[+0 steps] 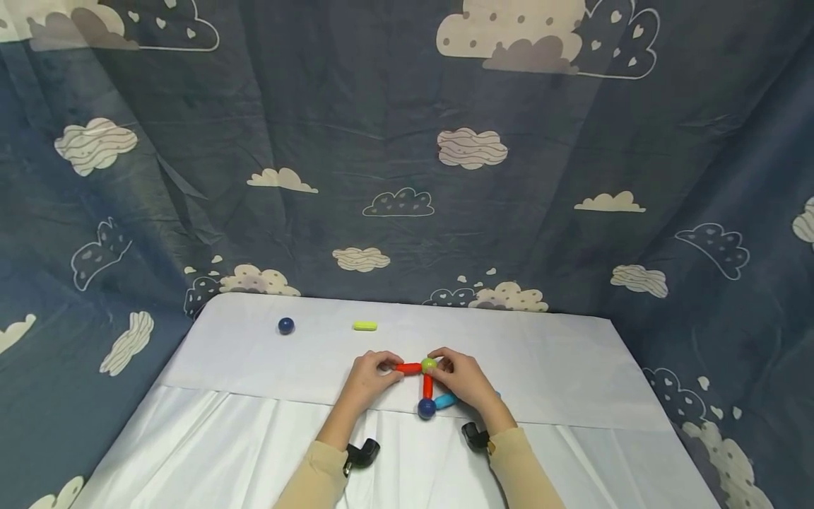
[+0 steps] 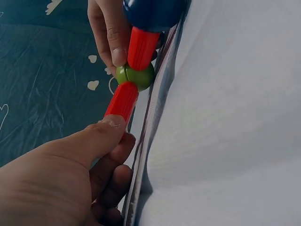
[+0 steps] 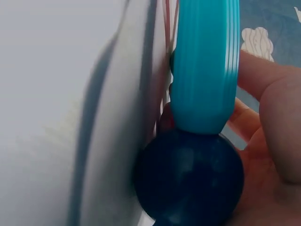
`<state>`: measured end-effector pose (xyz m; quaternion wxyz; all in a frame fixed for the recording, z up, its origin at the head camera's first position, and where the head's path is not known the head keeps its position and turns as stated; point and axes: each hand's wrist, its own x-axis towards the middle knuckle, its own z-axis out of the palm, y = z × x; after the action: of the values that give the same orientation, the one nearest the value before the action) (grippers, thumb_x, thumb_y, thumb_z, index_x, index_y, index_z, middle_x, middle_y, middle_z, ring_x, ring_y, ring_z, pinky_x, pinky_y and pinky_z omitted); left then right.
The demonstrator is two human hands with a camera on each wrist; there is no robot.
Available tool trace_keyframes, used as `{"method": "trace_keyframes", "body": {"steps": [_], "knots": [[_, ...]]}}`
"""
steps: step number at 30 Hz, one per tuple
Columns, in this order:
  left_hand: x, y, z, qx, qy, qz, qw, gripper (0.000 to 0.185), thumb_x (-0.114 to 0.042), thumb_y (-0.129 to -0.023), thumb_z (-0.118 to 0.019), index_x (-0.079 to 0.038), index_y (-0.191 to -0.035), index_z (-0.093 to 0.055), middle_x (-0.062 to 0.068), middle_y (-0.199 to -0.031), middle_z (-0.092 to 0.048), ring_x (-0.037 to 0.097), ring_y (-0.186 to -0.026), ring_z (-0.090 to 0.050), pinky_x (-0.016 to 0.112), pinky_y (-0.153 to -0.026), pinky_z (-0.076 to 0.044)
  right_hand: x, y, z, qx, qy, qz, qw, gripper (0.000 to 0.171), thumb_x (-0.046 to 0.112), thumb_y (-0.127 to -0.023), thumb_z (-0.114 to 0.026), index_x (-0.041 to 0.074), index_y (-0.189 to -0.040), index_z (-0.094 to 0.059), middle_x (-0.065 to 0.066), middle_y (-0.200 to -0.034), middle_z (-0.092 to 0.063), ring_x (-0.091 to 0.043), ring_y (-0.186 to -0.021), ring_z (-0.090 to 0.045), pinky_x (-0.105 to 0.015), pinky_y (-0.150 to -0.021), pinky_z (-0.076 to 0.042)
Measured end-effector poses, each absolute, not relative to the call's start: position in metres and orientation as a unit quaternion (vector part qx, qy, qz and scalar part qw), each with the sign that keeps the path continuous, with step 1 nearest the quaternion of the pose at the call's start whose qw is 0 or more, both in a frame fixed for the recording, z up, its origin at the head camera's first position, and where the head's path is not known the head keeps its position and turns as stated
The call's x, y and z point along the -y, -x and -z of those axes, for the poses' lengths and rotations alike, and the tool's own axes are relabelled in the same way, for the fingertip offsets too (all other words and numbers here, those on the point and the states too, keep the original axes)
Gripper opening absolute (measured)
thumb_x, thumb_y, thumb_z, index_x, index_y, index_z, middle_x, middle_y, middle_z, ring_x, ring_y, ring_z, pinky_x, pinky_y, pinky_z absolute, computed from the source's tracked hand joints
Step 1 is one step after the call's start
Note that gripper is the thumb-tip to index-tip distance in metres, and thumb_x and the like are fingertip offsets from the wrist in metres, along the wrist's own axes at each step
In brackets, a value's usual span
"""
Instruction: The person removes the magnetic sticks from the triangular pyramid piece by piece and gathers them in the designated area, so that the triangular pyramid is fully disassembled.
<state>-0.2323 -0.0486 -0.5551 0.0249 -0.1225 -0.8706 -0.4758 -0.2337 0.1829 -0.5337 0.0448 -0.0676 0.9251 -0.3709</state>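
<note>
My left hand pinches a red rod between thumb and fingers. In the left wrist view, that rod's far end touches a green ball. My right hand holds the green ball with thumb and fingertips. A second red rod runs from the green ball to a dark blue ball. From the dark blue ball a light blue rod extends under my right hand, which hides part of it. The right wrist view shows this light blue rod meeting the dark blue ball up close.
Farther back on the white-covered table lie another dark blue ball and a short yellow-green rod. A dark curtain with printed clouds hangs behind the table and along its sides. Black wrist devices sit at both wrists.
</note>
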Motion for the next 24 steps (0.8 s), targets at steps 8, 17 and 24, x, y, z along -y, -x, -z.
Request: {"method": "trace_keyframes", "body": {"steps": [8, 17, 24], "knots": [[0.05, 0.231, 0.554, 0.867, 0.132, 0.479, 0.02, 0.02, -0.02, -0.09, -0.085, -0.016, -0.11, -0.081, 0.0, -0.097, -0.077, 0.014, -0.091, -0.063, 0.03, -0.083, -0.05, -0.183, 0.223, 0.534, -0.927, 0.073, 0.366, 0.043, 0.026, 0.028, -0.099, -0.076, 0.017, -0.122, -0.073, 0.002, -0.081, -0.06, -0.014, -0.075, -0.053, -0.026, -0.07, -0.043], [0.049, 0.23, 0.556, 0.864, 0.128, 0.486, 0.012, 0.018, -0.022, -0.09, -0.085, -0.014, -0.106, -0.082, 0.001, -0.095, -0.075, 0.011, -0.088, -0.062, 0.029, -0.08, -0.051, -0.184, 0.217, 0.534, -0.929, 0.085, 0.359, 0.035, 0.023, 0.028, -0.098, -0.076, 0.018, -0.119, -0.073, 0.004, -0.08, -0.059, -0.012, -0.073, -0.051, -0.026, -0.069, -0.041], [0.047, 0.23, 0.555, 0.865, 0.104, 0.49, 0.022, 0.016, -0.02, -0.09, -0.085, -0.013, -0.104, -0.081, 0.001, -0.091, -0.074, 0.01, -0.084, -0.058, 0.026, -0.077, -0.048, -0.184, 0.216, 0.534, -0.927, 0.089, 0.362, 0.046, 0.024, 0.027, -0.098, -0.077, 0.018, -0.119, -0.073, 0.004, -0.08, -0.059, -0.013, -0.074, -0.052, -0.027, -0.069, -0.041]]}}
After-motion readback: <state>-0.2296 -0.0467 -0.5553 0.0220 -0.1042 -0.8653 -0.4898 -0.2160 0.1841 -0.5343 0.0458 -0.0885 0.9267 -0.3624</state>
